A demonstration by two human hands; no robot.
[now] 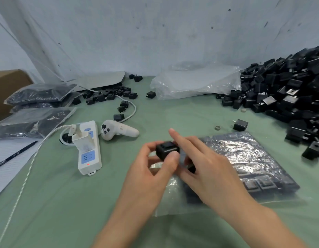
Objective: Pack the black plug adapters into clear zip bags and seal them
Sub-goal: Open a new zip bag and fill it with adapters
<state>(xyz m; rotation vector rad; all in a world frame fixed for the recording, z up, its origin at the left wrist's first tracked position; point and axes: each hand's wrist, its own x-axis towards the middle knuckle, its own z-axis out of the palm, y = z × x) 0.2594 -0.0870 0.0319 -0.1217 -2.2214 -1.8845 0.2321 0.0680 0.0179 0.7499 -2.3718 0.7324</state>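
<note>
Black adapter (167, 150) pinched in L hand (151, 169) grip at bag (244, 158) edge, R hand (207, 170) grip unclear, green cloth (65, 203) nearside

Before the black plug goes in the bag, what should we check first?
1. Plug held firmly: left hand grips the black adapter. Ok.
2. Bag mouth open: right hand covers it. Cannot tell.
3. Room left in the zip bag: rows of adapters already inside. Cannot tell.
4. Bag lying flat on the table: ok.
5. More adapters nearby: pile to the right. Ok.
</note>
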